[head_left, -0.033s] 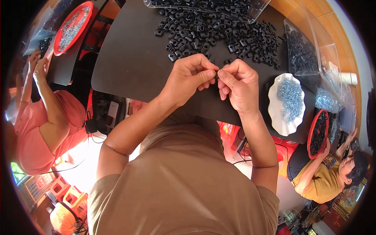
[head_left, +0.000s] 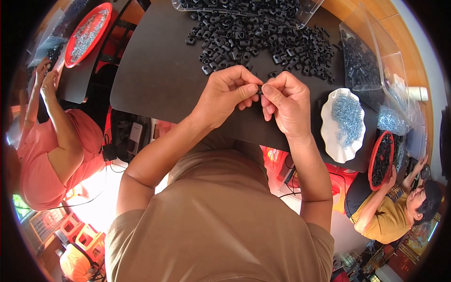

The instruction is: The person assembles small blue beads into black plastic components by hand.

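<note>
A small black part (head_left: 260,89) sits between the two hands, mostly hidden by them. The left hand (head_left: 229,93) has its grip clamped on the part's left side, thumb against finger; the right hand (head_left: 286,94) pinches it from the right in the same way. Both are above the surface (head_left: 155,70), on the near side of the black pile (head_left: 244,42), with a white dish (head_left: 330,136) of metal bits (head_left: 347,120) to the right.

a dish (head_left: 330,141) on the table (head_left: 155,70) holds pieces (head_left: 348,121); left of it, the right hand (head_left: 287,97), then left hand (head_left: 228,91); behind-left, a parts heap (head_left: 235,44); to its right, a tray (head_left: 371,170).
</note>
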A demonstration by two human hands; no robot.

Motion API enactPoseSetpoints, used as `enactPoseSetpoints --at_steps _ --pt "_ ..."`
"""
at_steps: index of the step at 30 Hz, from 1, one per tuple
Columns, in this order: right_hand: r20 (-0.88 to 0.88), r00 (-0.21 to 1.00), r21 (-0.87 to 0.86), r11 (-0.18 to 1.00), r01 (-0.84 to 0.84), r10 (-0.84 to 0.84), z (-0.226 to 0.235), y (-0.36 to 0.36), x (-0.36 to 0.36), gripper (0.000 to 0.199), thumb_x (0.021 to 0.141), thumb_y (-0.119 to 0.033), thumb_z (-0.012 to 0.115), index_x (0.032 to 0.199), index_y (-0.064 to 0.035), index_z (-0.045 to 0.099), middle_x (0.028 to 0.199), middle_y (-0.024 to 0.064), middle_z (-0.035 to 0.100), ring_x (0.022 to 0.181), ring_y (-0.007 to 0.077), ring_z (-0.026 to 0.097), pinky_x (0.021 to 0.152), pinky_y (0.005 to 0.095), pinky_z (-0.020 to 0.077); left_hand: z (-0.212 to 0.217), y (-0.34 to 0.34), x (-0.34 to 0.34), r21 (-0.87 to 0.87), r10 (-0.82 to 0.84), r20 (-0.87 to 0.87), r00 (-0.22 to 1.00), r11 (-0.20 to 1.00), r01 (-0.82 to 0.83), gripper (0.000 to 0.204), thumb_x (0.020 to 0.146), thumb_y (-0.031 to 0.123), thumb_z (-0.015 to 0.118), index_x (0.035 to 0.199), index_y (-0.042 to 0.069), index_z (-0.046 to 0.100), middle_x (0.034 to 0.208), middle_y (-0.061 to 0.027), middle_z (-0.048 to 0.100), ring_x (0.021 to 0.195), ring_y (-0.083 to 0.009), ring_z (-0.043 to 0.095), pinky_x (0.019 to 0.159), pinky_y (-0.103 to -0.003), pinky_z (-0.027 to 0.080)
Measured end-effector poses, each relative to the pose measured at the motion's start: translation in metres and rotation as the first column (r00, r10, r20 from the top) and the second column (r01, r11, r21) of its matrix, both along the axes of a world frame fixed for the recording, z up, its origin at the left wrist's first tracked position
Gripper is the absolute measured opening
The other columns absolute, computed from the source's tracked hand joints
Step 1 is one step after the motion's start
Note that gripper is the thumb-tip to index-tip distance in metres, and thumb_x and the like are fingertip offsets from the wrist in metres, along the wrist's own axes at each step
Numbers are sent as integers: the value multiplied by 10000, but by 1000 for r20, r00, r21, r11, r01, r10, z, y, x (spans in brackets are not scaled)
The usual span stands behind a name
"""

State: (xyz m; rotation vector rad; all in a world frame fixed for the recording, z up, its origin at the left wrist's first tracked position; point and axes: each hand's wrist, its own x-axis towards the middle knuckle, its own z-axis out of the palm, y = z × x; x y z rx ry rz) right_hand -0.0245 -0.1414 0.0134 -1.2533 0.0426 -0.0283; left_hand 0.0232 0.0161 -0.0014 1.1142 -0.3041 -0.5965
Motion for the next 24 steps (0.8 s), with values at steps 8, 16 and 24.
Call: enactPoseSetpoints --at_steps 8,16,24 --pt "570 703 -508 490 708 -426 73 -97 -16 68 835 -22 621 879 16 584 728 80 620 565 69 544 480 177 426 -9 -5 -11 109 154 281 947 976 -191 116 854 63 599 961 21 584 778 -43 598 656 -97 535 571 -250 448" --pt "576 646 -667 168 726 -501 100 -192 -39 211 830 -65 648 1034 -24 610 820 28 629 663 41 550 482 168 405 28 -52 9 413 -388 904 178 688 -596 204 683 54 678 854 15 573 871 -111 519 866 -306 523 732 -379 456" --pt "352 890 -900 157 407 -290 60 -144 -116 77 768 39 618 835 3 618 758 96 628 647 204 605 602 285 456 6 -61 23 368 -505 863 -9 642 -672 77 693 49 556 760 24 526 800 -97 513 804 -260 544 679 -350 474"
